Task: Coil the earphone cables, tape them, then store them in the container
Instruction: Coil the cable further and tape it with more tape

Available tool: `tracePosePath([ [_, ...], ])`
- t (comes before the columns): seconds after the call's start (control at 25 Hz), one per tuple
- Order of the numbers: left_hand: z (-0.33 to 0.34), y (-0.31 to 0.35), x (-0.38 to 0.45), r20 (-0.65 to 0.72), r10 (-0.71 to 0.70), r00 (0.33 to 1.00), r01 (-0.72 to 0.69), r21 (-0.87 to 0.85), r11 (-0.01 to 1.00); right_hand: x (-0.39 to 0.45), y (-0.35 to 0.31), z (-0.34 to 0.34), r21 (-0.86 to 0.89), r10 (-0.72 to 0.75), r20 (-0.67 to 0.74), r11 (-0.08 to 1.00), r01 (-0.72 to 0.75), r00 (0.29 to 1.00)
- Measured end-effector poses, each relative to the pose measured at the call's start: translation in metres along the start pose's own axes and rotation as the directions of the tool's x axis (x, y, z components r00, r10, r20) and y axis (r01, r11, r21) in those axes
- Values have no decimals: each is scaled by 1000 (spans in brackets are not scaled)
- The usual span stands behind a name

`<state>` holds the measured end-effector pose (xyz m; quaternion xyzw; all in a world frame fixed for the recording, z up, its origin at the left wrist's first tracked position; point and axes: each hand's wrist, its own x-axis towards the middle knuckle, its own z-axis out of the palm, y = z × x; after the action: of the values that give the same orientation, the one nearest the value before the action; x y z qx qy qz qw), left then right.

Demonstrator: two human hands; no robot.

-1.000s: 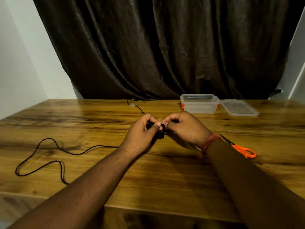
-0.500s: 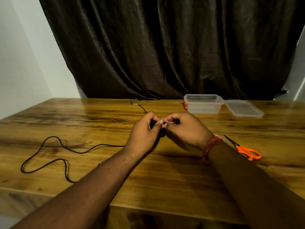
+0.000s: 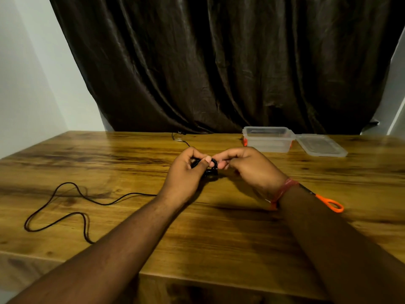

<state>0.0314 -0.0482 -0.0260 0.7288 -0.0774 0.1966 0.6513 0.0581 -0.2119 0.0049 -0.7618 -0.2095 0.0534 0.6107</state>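
Over table centre | left hand (image 3: 186, 172) pinches coiled cable (image 3: 211, 166) | right hand (image 3: 247, 167) curled, pinching same coil

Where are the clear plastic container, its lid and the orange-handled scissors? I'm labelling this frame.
Clear plastic container (image 3: 268, 140): head view, front wall.
Clear flat lid (image 3: 321, 145): head view, top face.
Orange-handled scissors (image 3: 332, 205): head view, handle loop.

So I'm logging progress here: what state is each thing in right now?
Coiled earphone cable: pinched between both hands.
Left hand: gripping the coil.
Right hand: pinching the coil.
Loose black cable: uncoiled on table.
Container: open.
Lid: off, beside container.
Scissors: lying flat, partly hidden.
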Motion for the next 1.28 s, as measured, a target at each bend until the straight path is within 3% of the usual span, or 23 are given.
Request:
tracePosePath([
  [0.08, 1, 3, -2, 46, -19, 999, 24, -105, 994, -2, -2, -5, -25, -25, -24, 999, 25, 999],
  [0.56, 5, 13, -9, 91, 16, 996, -12, -44, 999, -6, 0, -4, 11, -107, -27, 994, 108, 994],
  [0.92, 6, 6, -5, 110, -17, 994, 26, -84, 996, -1, 4, -5, -247, -137, 29, 959, 140, 990],
  [1.12, 8, 8, -7, 115, -3, 993, 11, -70, 998, 0, 4, -5, -239, -129, 48, 961, 137, 990],
  [1.28, 8, 3, -5, 159, -75, 985, 100, -157, 983, 3, 10, -4, -249, -115, 38, 961, 121, 993],
])
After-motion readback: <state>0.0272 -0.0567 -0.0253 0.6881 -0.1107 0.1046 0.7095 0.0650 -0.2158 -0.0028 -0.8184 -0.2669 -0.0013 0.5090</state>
